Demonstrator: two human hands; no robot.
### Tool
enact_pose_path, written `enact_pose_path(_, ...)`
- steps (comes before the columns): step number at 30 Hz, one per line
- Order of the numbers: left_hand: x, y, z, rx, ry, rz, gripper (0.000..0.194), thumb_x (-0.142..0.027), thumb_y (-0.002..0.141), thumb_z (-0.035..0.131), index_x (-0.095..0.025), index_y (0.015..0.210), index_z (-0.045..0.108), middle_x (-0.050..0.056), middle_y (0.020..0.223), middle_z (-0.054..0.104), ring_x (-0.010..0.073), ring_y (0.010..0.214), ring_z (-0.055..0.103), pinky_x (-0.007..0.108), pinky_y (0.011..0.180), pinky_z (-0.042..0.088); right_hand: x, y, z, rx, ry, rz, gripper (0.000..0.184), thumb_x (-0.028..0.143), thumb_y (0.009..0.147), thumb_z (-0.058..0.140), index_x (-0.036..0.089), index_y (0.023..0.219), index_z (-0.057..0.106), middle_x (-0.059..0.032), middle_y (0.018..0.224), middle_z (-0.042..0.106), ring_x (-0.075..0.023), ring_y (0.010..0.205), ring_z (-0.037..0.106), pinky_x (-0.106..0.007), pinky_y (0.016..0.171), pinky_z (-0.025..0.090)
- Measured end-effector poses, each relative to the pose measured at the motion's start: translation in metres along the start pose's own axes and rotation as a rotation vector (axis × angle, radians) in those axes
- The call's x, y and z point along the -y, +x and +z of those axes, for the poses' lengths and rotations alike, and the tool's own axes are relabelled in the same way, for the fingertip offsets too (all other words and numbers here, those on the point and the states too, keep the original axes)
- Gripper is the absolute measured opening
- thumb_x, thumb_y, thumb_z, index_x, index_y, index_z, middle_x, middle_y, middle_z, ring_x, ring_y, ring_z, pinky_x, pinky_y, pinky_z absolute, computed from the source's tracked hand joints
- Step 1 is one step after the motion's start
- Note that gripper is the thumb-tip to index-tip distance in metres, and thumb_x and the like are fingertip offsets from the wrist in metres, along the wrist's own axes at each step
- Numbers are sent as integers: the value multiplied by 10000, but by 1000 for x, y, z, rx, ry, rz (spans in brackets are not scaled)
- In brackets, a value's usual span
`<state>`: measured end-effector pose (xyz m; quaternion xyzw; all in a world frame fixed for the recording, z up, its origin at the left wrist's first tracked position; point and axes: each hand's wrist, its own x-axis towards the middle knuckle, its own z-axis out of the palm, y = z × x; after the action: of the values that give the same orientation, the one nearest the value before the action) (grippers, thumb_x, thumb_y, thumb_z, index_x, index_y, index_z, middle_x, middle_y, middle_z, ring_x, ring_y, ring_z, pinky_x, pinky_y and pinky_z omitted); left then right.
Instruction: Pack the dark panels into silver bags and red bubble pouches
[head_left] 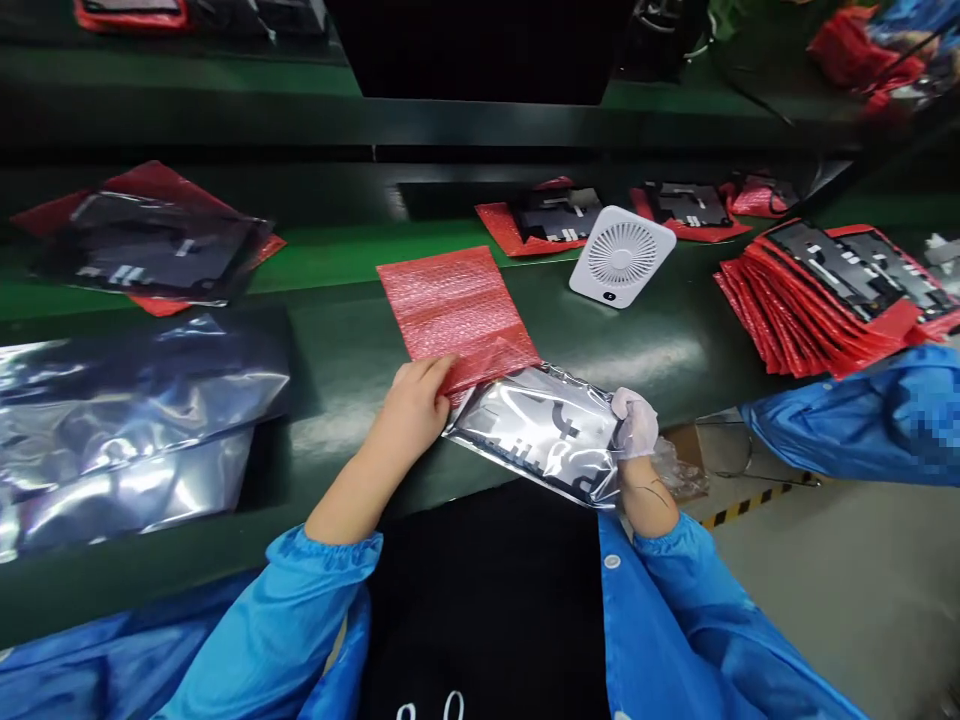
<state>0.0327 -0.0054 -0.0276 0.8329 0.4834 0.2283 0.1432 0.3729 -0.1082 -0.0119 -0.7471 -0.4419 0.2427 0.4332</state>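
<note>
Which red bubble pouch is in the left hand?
The red bubble pouch at centre, its near edge held by the left hand; the other red pouches lie farther back or stacked at right.

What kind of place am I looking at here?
Likely an electronics factory or packing workshop: a green workbench, dark flat panels on a stack of red bubble pouches, and a shiny silver bag held in the right hand.

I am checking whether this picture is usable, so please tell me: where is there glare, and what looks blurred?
Head view: bright glare on the silver bag in the gloved right hand and on the shiny bags at left; head view: softer sheen on the tabletop below the white fan; head view: red packaging at upper right looks blurred.
</note>
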Motion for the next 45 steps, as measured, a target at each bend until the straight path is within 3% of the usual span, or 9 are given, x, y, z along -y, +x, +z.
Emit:
enact_pose_path(4, -11, -5, -10, -38, 134, -117, 181, -294, 956, 583, -184, 981, 725, 160, 1060, 740, 332, 1034, 676, 438, 965, 553, -7, -1, 4, -98, 45, 32, 265, 384, 833, 352, 276, 604, 273, -25, 663, 336, -188, 652, 357, -299, 634, 391)
enact_pose_path(7, -20, -13, -14, -6, 109, -201, 320, -399, 997, 540, -245, 717, 550, 75, 759, 624, 256, 758, 603, 365, 748, 473, -10, 3, 6, -162, 120, 29, 254, 323, 849, 352, 276, 614, 270, -26, 665, 333, -192, 651, 363, -305, 641, 407)
enact_pose_path(13, -47, -26, -10, 167, -271, -134, 419, -472, 1003, 521, -245, 653, 545, 23, 645, 602, 191, 618, 568, 321, 636, 404, -12, 12, 8, -199, 144, 79, 293, 299, 904, 319, 276, 613, 291, -12, 646, 308, -185, 627, 338, -297, 605, 367)
enact_pose_path(17, -61, -36, 3, 102, -495, -399, 412, -537, 947, 610, -240, 669, 541, -3, 626, 588, 173, 588, 577, 290, 607, 429, -4, -13, 19, -153, 180, -62, 337, 379, 957, 350, 274, 640, 299, 3, 632, 343, -180, 623, 370, -307, 629, 381)
enact_pose_path(22, -47, -43, 7, -263, -991, -890, 398, -487, 787, 710, -256, 700, 398, -65, 595, 438, 118, 518, 434, 235, 526, 388, 19, -55, 0, 636, 336, -181, 407, 616, 984, 645, 220, 1060, 708, -65, 1007, 702, -221, 852, 650, -360, 822, 560)
enact_pose_path(25, -35, -55, -4, -309, -1081, -996, 430, -437, 729, 764, -252, 703, 377, -83, 597, 396, 91, 521, 357, 207, 519, 330, 24, -50, -7, 948, 508, -4, 905, 690, 908, 803, 289, 1636, 445, -142, 1441, 673, -224, 941, 724, -377, 842, 613)
enact_pose_path(29, -36, -77, -18, -186, -1051, -929, 446, -456, 738, 809, -234, 703, 424, -69, 624, 442, 87, 569, 368, 196, 555, 327, 22, -31, 25, 836, 404, 227, 936, 509, 884, 826, 279, 1656, 350, -141, 1419, 726, -186, 856, 726, -355, 840, 602)
enact_pose_path(37, -51, -108, -29, -14, -855, -802, 360, -551, 896, 737, -240, 929, 561, -66, 665, 551, 124, 578, 478, 227, 587, 375, 46, -22, 82, 566, -271, 78, 240, 469, 958, 629, 252, 1059, 618, 47, 621, 607, -230, 660, 660, -298, 692, 441)
enact_pose_path(45, -40, -137, -53, 68, -349, -620, 259, -451, 1013, 563, -242, 949, 702, 68, 975, 717, 232, 912, 703, 319, 851, 575, 36, -29, 47, 925, -115, 108, 178, 410, 987, 664, 255, 918, 612, 40, 678, 663, -172, 569, 663, -256, 586, 469)
